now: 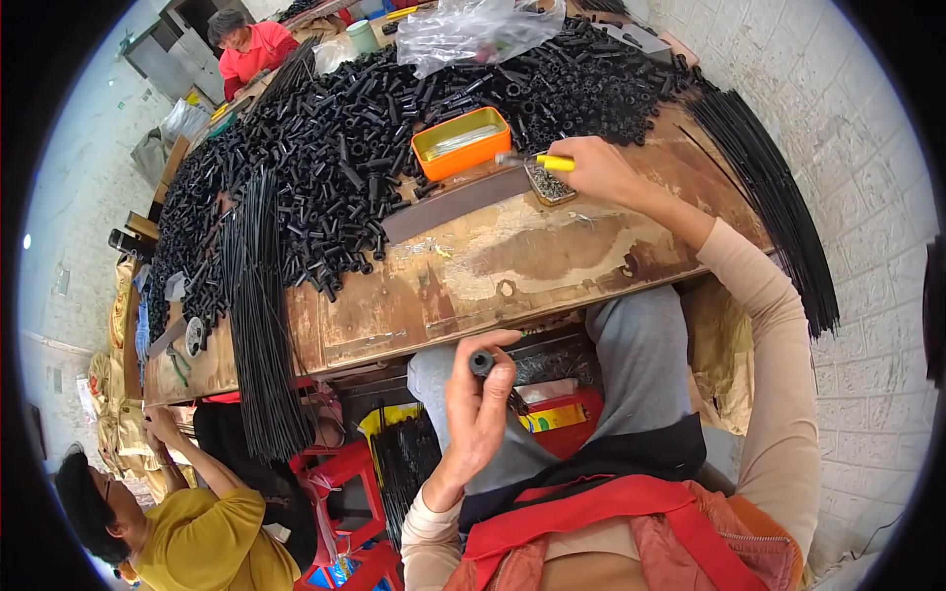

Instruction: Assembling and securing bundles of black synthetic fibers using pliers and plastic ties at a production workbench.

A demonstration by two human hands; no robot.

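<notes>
My left hand (478,409) is closed around a black tubular part (481,363), held over my lap just off the table's front edge, with its round open end showing. Over the table my right hand (596,169) grips a yellow-handled tool (555,163) with a metal end pointing left; its exact kind is unclear. Beneath that hand sits a small tray (554,200) of tiny metal pieces. Just left of it stands an orange box (460,161) with thin pale sticks inside. A dark flat strip (455,205) lies on the wood in front of the box.
A large heap of black tubular parts (335,172) covers the wooden table (473,276). Bundles of thin black rods hang over the front edge (258,315) and at the right (769,187). A clear plastic bag (473,34) tops the heap. Co-workers sit at lower left (202,522) and far left (254,54).
</notes>
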